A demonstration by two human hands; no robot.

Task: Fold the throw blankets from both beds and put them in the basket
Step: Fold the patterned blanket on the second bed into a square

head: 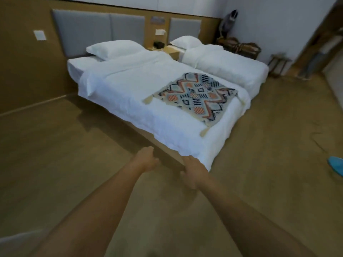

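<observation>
- The patterned throw blanket (196, 98) lies spread flat across the foot of the near bed (133, 93), tassels at its corners; one edge runs close to the gap beside the far bed (228, 69).
- The far bed shows no throw in this view. Judgement: the second blanket may be overlooked or lie out of frame.
- The left hand (145, 159) and the right hand (194, 172) reach forward over the floor (55, 164), short of the bed's near corner. Both appear loosely curled and hold nothing; motion blur hides how far the fingers are spread.
- Dark woven shapes stand in the far corner by the wall. Whether any is the basket cannot be told, so the drop-off point is uncertain.
- Risk, judged: the hands start well apart from the throw, and a one-sided grab at the nearest tassel would drag the blanket askew and bunch it.
- Risk, judged: lifting by a single edge lets the far side slide into the gap between the beds or onto the floor.
- Risk, judged: pulling low across the white duvet (167, 130) may rumple the bedding with it.
</observation>
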